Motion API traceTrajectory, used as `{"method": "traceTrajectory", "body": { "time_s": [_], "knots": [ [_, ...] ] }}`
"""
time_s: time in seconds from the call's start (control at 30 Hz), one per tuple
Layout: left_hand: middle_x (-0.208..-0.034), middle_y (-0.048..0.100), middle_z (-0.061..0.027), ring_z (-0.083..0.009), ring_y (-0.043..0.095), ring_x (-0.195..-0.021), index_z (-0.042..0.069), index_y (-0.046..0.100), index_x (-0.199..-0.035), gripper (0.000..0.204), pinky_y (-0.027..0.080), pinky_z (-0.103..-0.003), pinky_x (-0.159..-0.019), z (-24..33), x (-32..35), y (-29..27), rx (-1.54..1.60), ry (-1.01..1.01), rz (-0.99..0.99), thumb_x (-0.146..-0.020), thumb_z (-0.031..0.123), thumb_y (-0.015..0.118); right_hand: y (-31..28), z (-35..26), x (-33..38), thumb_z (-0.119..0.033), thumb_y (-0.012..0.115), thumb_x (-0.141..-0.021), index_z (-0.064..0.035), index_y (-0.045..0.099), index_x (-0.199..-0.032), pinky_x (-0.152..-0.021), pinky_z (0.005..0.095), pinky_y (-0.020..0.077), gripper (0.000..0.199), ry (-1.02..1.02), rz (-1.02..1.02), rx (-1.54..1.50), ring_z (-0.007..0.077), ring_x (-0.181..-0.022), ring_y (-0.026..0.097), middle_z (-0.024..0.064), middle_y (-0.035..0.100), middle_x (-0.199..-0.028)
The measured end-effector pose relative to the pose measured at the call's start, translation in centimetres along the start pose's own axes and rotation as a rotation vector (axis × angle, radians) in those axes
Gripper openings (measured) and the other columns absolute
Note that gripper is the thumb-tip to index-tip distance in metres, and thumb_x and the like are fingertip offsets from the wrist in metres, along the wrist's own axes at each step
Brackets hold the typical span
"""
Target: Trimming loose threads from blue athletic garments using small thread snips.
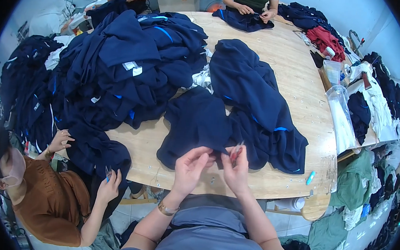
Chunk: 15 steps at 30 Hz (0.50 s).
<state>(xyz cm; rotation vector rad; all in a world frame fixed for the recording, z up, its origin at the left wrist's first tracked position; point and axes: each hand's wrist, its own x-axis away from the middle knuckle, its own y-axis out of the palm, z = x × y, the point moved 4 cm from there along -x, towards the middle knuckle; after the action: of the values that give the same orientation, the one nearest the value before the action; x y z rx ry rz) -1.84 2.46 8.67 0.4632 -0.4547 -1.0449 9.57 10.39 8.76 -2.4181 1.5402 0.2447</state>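
left hand (191, 167) pinching the edge of a navy garment (196, 117), right hand (236, 173) closed around small red-handled snips (235, 154), wooden table (301, 86) beneath

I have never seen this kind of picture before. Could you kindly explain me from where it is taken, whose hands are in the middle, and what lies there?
There is no machine here, only a person working bare-handed. The one picture comes from a wide fisheye camera on that person's head, looking down, so straight edges bend and the corners are dark.

The left hand pinches the near edge of a navy garment. Close beside it, the right hand holds a small red-handled tool, partly hidden by the fingers.

On the wooden table lie a big pile of dark clothes to the left and more navy cloth to the right. At lower left sits a co-worker in brown.
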Motion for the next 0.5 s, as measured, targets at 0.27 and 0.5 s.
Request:
{"method": "traceTrajectory", "body": {
  "time_s": [0.27,0.5],
  "knots": [
    [-0.13,0.045,-0.0177,-0.0353,0.034,-0.127,0.007,0.059,-0.11,0.031,0.026,-0.042,-0.105,3.3,-1.2,1.2,-1.123,0.513,-0.071,-0.081,0.016,0.063,-0.9,0.5,-0.5,0.001,0.054,-0.084,-0.0126,0.039,-0.084,-0.067,0.0174,0.0307,0.02,0.445,-0.047,-0.817,0.0017,-0.072,0.038,-0.0062,0.037,-0.077],
    [-0.081,0.047,0.0053,-0.0007,0.039,-0.071,0.003,0.05,-0.091,0.009,0.034,-0.015,-0.063,1.1,-1.7,0.6,-0.402,0.094,-0.262,-0.094,0.012,0.049,-1.0,0.3,-0.7,0.001,0.054,-0.083,-0.0115,0.038,-0.082,-0.065,0.0171,0.0323,0.02,0.422,-0.12,-0.784,0.0032,-0.069,0.039,-0.0051,0.04,-0.074]
  ]
}}
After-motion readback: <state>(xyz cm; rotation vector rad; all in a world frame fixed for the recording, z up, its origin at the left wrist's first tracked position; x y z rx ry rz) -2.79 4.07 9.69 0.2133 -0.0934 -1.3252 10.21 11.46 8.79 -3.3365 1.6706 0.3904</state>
